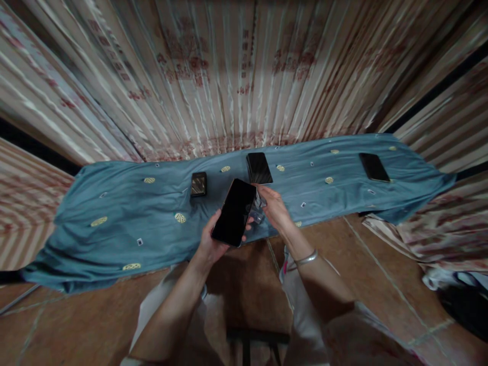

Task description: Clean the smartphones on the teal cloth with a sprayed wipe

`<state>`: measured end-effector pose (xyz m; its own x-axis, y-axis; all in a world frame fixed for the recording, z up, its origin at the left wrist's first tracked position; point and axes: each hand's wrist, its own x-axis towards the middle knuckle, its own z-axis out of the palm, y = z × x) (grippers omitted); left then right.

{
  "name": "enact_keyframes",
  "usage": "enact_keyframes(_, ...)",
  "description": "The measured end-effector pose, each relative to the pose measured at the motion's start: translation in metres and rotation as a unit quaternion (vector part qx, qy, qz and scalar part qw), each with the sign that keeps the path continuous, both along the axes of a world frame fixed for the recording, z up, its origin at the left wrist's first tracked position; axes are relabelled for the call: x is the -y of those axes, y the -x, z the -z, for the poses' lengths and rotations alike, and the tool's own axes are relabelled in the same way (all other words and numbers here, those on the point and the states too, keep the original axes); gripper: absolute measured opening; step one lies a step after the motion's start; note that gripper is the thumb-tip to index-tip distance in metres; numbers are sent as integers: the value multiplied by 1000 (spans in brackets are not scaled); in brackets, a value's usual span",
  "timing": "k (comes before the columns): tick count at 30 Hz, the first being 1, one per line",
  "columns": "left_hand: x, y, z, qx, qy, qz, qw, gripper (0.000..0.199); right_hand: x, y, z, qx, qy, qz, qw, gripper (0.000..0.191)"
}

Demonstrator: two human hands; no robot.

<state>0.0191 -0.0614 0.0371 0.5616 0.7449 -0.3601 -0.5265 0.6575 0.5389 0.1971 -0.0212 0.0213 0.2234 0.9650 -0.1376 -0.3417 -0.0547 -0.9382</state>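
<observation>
A smartphone [234,213] with a dark screen lies tilted in my left hand [212,243], thumb at its left edge and fingertips showing past its right edge. My right hand [273,206] is closed at the phone's upper right corner. From its fingers hangs a crumpled piece of clear plastic [257,215], partly behind the phone. Just beyond the phone, a flat black box [260,168] rests on the blue cloth [160,208]. To the left stands a small dark box [199,184] with a shiny top.
Farther right on the cloth lies another flat dark phone-like slab [374,167]. Patterned curtains [229,76] hang behind and at both sides. Below the cloth's front edge are a tiled floor [358,264] and a dark stool [257,335] between my legs.
</observation>
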Motion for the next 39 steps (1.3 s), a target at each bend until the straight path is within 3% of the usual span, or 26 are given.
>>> enact_keyframes(3,1,-1,-2,-6,5,4,1000,64,1,-1,2,128,-24,51,990,48)
enact_keyframes(6,1,-3,-3,-16,4,5,1000,63,8,-1,-2,248,-84,64,963,59)
enact_keyframes(9,2,-5,-2,-29,12,9,999,61,15,2,-6,348,-157,42,923,55)
enact_keyframes(13,3,-6,0,-33,23,6,999,59,18,5,-7,435,-191,-14,880,52)
enact_keyframes(16,3,-6,0,-23,25,9,999,59,16,4,-6,457,-201,9,866,52)
enact_keyframes(19,3,-6,2,-7,24,17,1000,59,13,1,-2,478,-225,35,848,38)
enact_keyframes(24,4,-10,4,-16,27,7,999,57,10,3,2,531,-263,29,805,31)
enact_keyframes(31,4,-12,3,-35,65,-54,996,52,22,20,-1,554,-313,-35,771,39)
enact_keyframes(39,-1,-15,2,-38,103,-140,984,45,38,36,-7,544,-338,-94,762,40)
